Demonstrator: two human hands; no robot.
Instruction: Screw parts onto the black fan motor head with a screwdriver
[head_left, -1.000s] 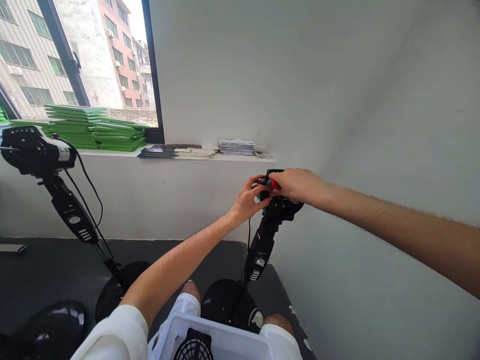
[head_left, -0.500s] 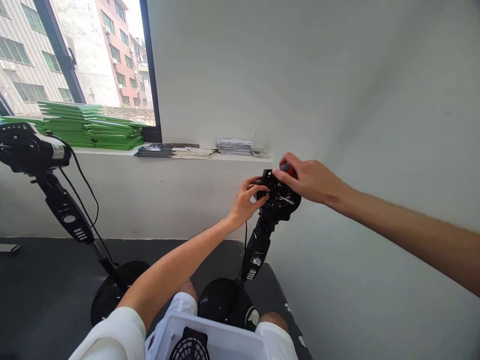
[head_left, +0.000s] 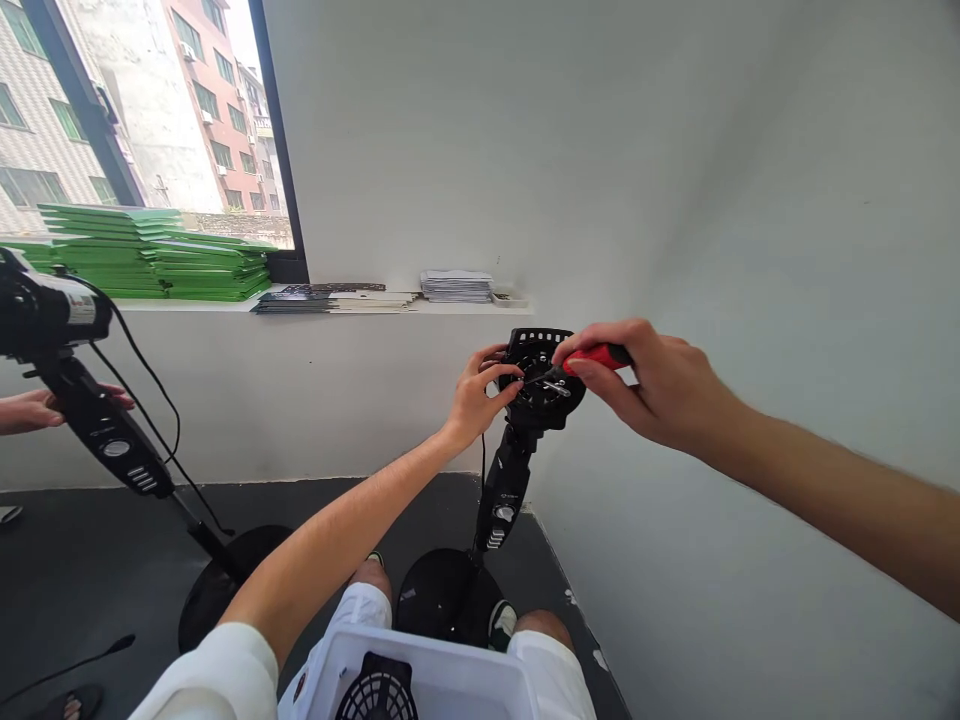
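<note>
A black stand fan (head_left: 508,490) with its grille off stands before me, its round motor head (head_left: 541,400) facing me. My right hand (head_left: 660,390) is closed round a red and black screwdriver (head_left: 600,357). The shaft points left across the motor head, and its tip lies by the fingertips of my left hand (head_left: 480,395). Thumb and forefinger of that hand are pinched together at the left side of the head; what is between them is too small to make out. A short metal shaft (head_left: 556,388) sticks out from the head's middle.
A white bin (head_left: 450,670) on my lap holds a black slotted cover (head_left: 377,690). At left stands another fan (head_left: 105,420), with another person's hand (head_left: 34,410) behind its post. Stacked green sheets (head_left: 202,265) and papers (head_left: 456,286) lie on the windowsill.
My right hand has swung to the right and lowered, turning the screwdriver so its tip now reaches the motor head near my left fingers. Another person's hand has appeared at left.
</note>
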